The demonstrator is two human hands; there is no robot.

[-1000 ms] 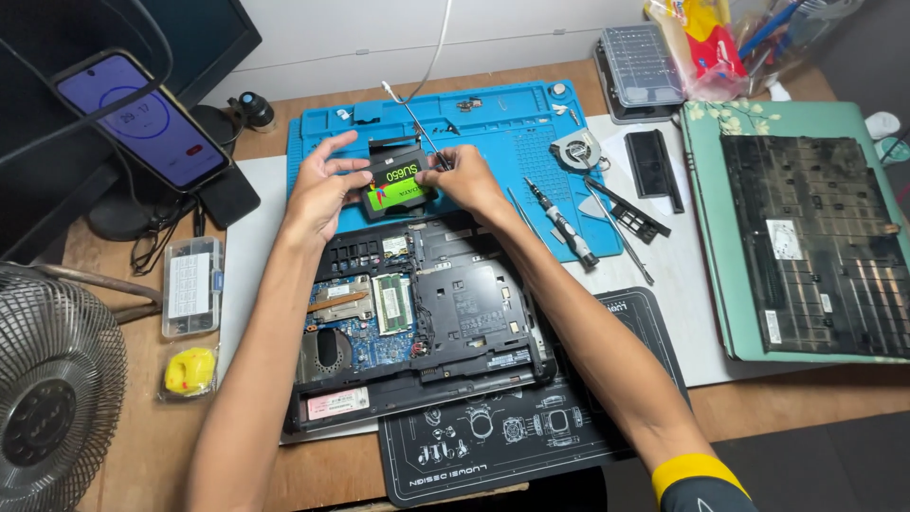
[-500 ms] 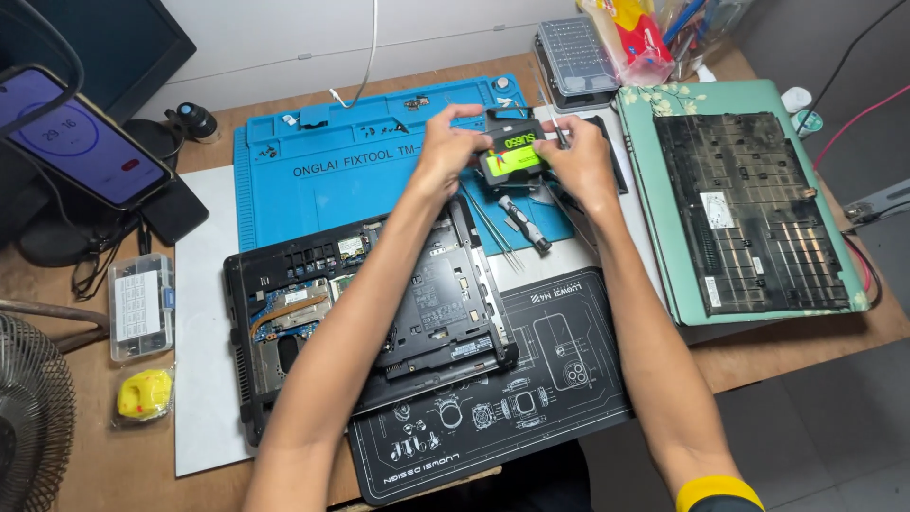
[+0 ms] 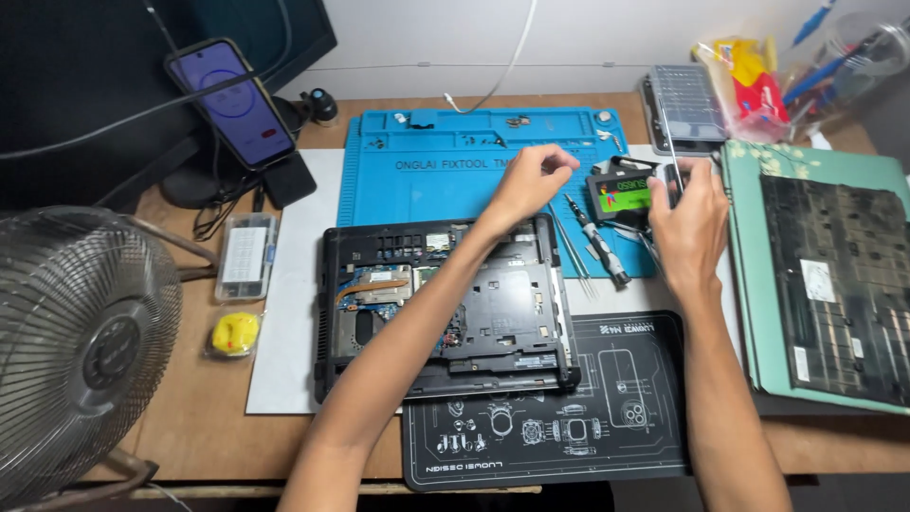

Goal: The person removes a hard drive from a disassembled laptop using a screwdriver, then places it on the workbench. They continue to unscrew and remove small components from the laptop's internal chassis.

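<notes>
The right hand's grip (image 3: 687,223) is closed around the right edge of a small flat black drive with a green and red label (image 3: 623,195), fingers curled over its top; the drive sits low over the right end of the blue silicone repair mat (image 3: 445,185). The left hand's grip (image 3: 531,180) is loosely curled and holds nothing, hovering just left of the drive, above the mat.

Nearest the person lies a black work mat with white line drawings (image 3: 545,417), and on its upper edge rests the opened black laptop base with its circuit board and copper heat pipe exposed (image 3: 441,303). Both forearms cross over these. To the left stands a round wire-caged fan (image 3: 81,332). Right of the hands, a black laptop cover panel (image 3: 839,284) lies on a green cutting mat (image 3: 749,284). A screwdriver with a grey handle (image 3: 599,251) lies on the blue mat beneath the drive. Farther back on the wooden tabletop (image 3: 199,417), a smartphone with a purple screen (image 3: 232,104) leans on a stand.
</notes>
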